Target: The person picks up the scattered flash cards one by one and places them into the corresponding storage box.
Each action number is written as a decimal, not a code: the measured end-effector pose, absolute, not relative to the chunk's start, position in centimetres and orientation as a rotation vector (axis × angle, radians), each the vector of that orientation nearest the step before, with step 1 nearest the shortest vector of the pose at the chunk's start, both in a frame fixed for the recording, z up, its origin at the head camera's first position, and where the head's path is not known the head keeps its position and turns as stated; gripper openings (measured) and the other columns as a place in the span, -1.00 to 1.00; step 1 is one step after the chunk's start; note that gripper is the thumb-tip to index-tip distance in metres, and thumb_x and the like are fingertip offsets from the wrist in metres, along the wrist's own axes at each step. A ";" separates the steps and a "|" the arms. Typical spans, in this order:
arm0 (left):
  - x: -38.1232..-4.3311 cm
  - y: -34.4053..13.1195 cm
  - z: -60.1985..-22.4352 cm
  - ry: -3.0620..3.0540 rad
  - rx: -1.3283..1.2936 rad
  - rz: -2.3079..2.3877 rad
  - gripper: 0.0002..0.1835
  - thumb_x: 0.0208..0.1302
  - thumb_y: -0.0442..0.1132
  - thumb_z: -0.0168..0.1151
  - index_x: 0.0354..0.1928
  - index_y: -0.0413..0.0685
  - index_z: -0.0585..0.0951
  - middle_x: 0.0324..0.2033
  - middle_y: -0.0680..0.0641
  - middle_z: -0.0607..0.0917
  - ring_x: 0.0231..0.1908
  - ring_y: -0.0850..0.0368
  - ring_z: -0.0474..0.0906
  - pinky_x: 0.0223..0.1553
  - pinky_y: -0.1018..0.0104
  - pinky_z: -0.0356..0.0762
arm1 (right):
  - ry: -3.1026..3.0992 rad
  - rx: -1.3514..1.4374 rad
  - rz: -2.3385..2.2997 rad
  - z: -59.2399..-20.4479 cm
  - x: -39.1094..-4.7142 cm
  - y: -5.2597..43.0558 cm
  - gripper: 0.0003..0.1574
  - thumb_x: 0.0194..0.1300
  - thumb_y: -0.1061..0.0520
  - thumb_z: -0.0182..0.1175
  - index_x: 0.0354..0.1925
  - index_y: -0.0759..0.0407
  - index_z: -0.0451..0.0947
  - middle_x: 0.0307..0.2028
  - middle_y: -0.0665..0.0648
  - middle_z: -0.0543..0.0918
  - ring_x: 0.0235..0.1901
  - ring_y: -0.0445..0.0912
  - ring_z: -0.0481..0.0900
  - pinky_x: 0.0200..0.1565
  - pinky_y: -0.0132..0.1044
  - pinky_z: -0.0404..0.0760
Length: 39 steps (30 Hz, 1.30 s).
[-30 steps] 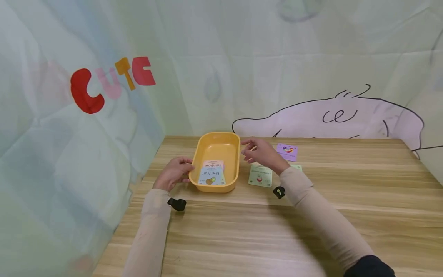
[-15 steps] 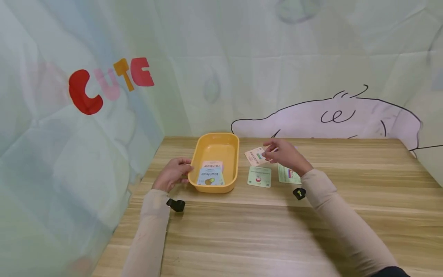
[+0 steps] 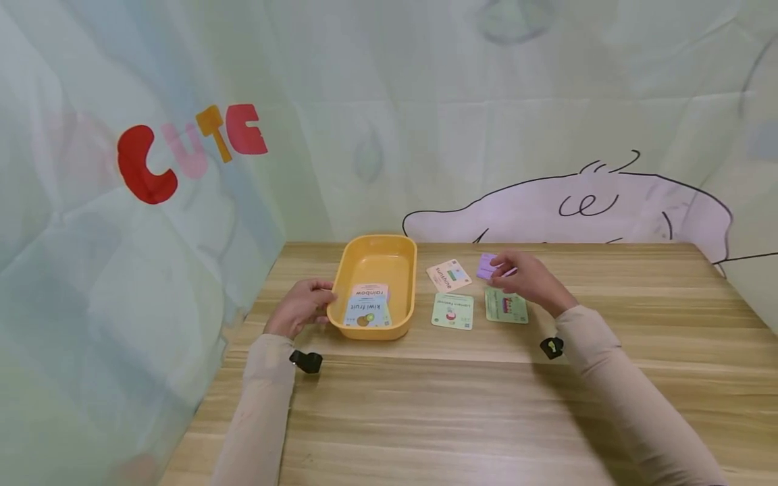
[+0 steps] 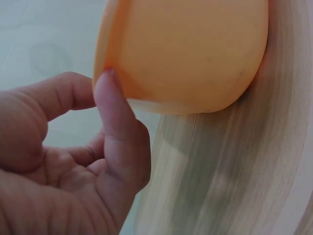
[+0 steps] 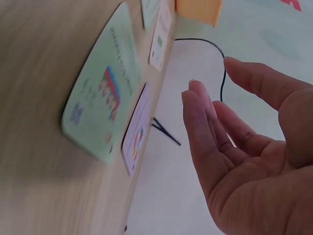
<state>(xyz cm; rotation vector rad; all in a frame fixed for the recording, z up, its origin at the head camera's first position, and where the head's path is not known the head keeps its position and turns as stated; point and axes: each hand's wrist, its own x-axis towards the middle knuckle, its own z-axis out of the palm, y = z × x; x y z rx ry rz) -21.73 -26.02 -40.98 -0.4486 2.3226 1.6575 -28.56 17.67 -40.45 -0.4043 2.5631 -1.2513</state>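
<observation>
My left hand (image 3: 300, 307) pinches the near left rim of a yellow plastic tray (image 3: 383, 266) between thumb and fingers; the left wrist view shows the grip on the tray's wall (image 4: 186, 54). A blue "kiwi fruit" card (image 3: 367, 312) lies in the tray, partly over a pink "rainbow" card (image 3: 372, 291). My right hand (image 3: 527, 278) hovers with loosely bent fingers over a purple card (image 3: 485, 264), hiding part of it. In the right wrist view, a gap parts the fingers (image 5: 198, 117) from the purple card (image 5: 136, 132), and they hold nothing.
Right of the tray lie a peach "sunshine" card (image 3: 448, 275) and a green "Lantern Festival" card (image 3: 452, 311). Another green card (image 3: 507, 308) with a red picture is nearest my right wrist. A printed curtain (image 3: 340, 135) stands behind the wooden table (image 3: 425, 412).
My right hand has moved right, from beside the tray, past the sunshine card, to the purple card. The sunshine card now lies fully in sight. My left hand stays at the rim.
</observation>
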 end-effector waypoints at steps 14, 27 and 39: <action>-21.5 -26.3 -40.9 2.312 -0.430 1.666 -0.57 0.49 -0.25 0.15 0.30 -0.24 0.42 0.05 -0.21 0.57 -0.18 0.06 0.59 -0.30 0.31 0.71 | 2.650 -0.421 -1.115 -42.0 -28.2 20.4 -0.37 0.30 0.11 0.38 0.21 0.42 0.49 0.00 0.32 0.63 0.07 0.18 0.56 0.17 0.07 0.53; -21.8 -26.3 -41.5 2.321 -0.464 1.659 -0.59 0.47 -0.27 0.16 0.28 -0.24 0.44 0.05 -0.21 0.55 -0.16 0.03 0.57 -0.30 0.30 0.71 | 2.553 -0.373 -1.076 -43.1 -27.9 20.7 -0.21 0.21 0.07 0.47 0.27 0.44 0.43 0.09 0.36 0.56 0.07 0.15 0.48 0.24 0.10 0.46; -21.9 -26.2 -41.2 2.326 -0.449 1.654 -0.58 0.48 -0.25 0.16 0.29 -0.22 0.43 0.10 -0.21 0.54 -0.13 0.03 0.58 -0.27 0.30 0.72 | 2.663 -0.413 -0.931 -43.5 -28.3 20.4 -0.29 0.08 0.16 0.54 0.13 0.45 0.54 0.04 0.38 0.56 0.02 0.18 0.47 0.24 0.15 0.43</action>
